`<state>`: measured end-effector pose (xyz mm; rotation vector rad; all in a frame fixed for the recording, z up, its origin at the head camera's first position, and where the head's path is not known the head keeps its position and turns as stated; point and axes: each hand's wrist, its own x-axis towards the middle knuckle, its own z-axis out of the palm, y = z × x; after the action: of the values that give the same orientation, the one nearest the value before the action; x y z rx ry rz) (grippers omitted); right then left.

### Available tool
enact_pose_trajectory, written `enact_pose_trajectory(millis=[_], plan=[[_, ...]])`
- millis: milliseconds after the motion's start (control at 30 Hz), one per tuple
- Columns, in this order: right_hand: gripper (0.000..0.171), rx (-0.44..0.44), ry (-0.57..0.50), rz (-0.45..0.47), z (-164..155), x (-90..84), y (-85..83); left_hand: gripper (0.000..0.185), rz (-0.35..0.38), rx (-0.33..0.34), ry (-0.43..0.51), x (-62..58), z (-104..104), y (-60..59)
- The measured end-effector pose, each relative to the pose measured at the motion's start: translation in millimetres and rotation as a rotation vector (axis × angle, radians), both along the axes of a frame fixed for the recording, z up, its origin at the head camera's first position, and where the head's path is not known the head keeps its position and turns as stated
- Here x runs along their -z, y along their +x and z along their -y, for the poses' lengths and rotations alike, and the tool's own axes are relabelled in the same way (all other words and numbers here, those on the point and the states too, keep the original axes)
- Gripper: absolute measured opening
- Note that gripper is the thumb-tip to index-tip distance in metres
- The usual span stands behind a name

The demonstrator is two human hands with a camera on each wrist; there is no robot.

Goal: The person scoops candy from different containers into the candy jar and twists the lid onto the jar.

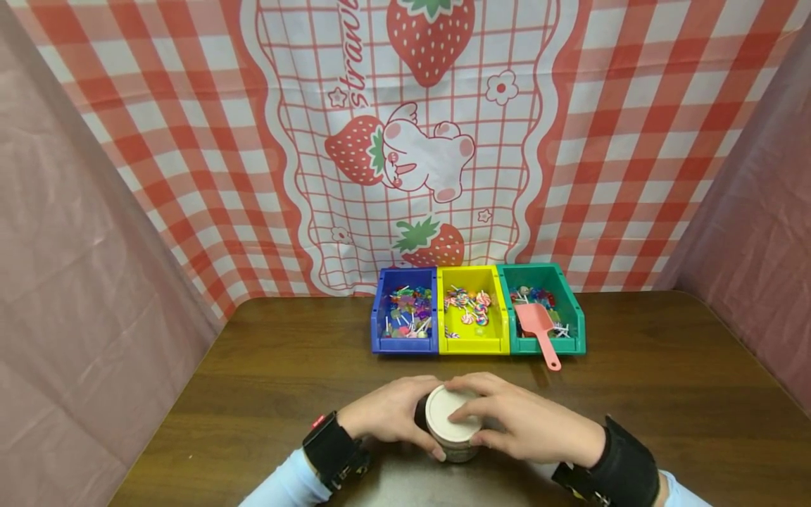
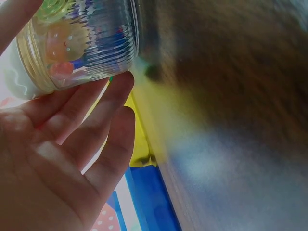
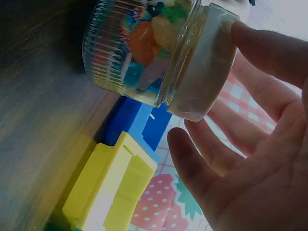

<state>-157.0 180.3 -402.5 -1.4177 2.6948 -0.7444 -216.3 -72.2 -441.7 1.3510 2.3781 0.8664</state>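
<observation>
A ribbed glass jar (image 1: 461,453) with a cream lid (image 1: 446,414) stands on the table in front of me. Colourful candy-like pieces (image 3: 144,43) fill part of it, seen through the glass in both wrist views. My left hand (image 1: 391,410) holds the jar from the left, thumb on the near side and fingers round the far side. From the right, my right hand (image 1: 529,424) grips the lid, its thumb at the rim and one finger lying over the top. In the right wrist view, the right thumb touches the lid edge.
Behind the jar stand three joined bins: blue (image 1: 405,345), yellow (image 1: 474,345) and green (image 1: 573,345), each holding small lollipops or coloured pieces. A pink scoop (image 1: 538,327) leans in the green bin, handle over its front. A checked strawberry cloth (image 1: 209,105) hangs behind the table (image 1: 253,394).
</observation>
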Motion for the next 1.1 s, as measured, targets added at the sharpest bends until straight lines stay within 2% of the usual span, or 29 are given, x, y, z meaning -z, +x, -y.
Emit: enact_pose_trajectory(millis=[233,433,700,833,967,1100], plan=[[0.023,0.06,-0.006,-0.009,3.8,2.6,0.3,0.074,-0.008,-0.014,-0.01,0.1,-0.1,0.2],[0.03,0.104,-0.016,-0.098,9.5,5.7,3.1,0.074,-0.011,-0.016,-0.013,1.0,-0.5,0.4],[0.036,0.131,0.067,-0.161,14.0,1.8,12.7,0.075,-0.013,-0.016,-0.008,1.5,-0.3,0.6],[0.036,0.143,0.07,-0.168,9.5,-0.8,10.2,0.076,-0.017,-0.012,-0.01,1.2,-0.6,0.6],[0.036,0.114,0.001,-0.149,2.2,-1.7,3.8,0.077,-0.014,-0.003,-0.011,1.4,-0.3,0.0],[0.038,0.022,-0.057,-0.104,-1.2,0.3,-0.1,0.078,-0.024,0.012,-0.004,1.3,-0.1,-0.2]])
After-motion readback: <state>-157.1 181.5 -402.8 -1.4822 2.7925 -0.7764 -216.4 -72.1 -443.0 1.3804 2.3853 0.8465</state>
